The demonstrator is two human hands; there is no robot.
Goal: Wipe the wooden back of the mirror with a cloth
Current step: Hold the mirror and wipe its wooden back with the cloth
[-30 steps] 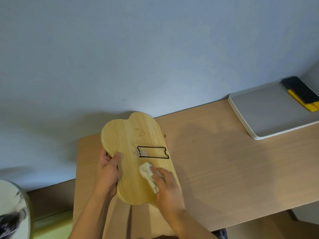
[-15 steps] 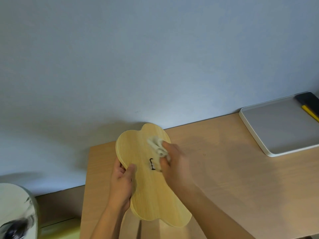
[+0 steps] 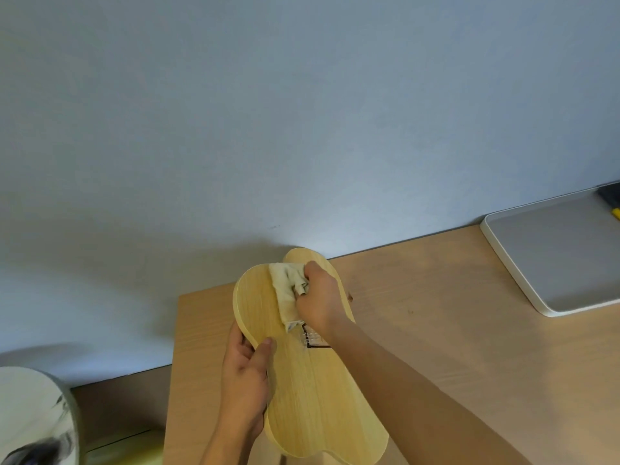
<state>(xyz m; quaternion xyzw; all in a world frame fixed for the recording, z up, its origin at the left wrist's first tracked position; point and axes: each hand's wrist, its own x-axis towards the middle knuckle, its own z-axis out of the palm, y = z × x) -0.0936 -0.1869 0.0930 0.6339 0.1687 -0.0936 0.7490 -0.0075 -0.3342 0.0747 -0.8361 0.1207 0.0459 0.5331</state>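
The mirror (image 3: 302, 391) shows its pale wooden, cloud-shaped back, tilted up off the wooden table (image 3: 453, 313). My left hand (image 3: 246, 377) grips its left edge, thumb lying on the wood. My right hand (image 3: 318, 297) presses a crumpled cream cloth (image 3: 285, 290) against the upper part of the back, near the far lobe. A black wire stand bracket (image 3: 313, 337) on the back peeks out just below my right wrist, partly hidden by it.
A white tray with a grey inside (image 3: 553, 263) sits at the right end of the table, a black-and-yellow object (image 3: 612, 199) at its far corner. A pale blue wall rises behind. A round white object (image 3: 33, 417) stands at lower left, off the table.
My right hand has slid the cloth from the lower middle of the wooden back up to its far end. The left hand keeps its hold on the left edge.
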